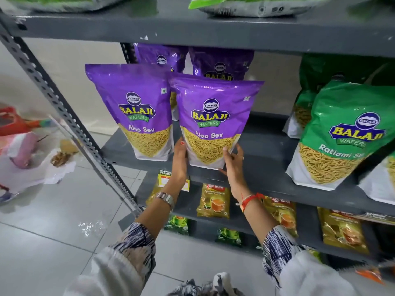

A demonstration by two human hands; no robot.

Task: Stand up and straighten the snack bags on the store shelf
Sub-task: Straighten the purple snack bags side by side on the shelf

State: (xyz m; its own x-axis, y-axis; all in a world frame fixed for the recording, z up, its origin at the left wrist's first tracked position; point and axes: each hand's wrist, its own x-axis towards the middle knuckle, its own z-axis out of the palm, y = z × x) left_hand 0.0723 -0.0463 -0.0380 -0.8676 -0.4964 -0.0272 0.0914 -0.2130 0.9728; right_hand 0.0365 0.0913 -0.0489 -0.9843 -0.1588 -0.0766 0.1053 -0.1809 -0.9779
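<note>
Both hands clasp the lower corners of an upright purple snack bag (210, 122) on the grey shelf (267, 167): left hand (180, 159) on its left edge, right hand (233, 161) on its right. A second purple bag (134, 110) stands just left; green bags (339, 137) stand far right.

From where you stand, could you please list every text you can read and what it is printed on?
"BALAJI WAFERS Aloo Sev": held purple bag, gripped by left hand and right hand.
"BALAJI WAFERS Aloo Sev": left purple bag.
"BALAJI": rear purple bag.
"BALAJI WAFERS Ratlami": green bag; last word cut off.
Tea packets: too blurred to read.
</note>
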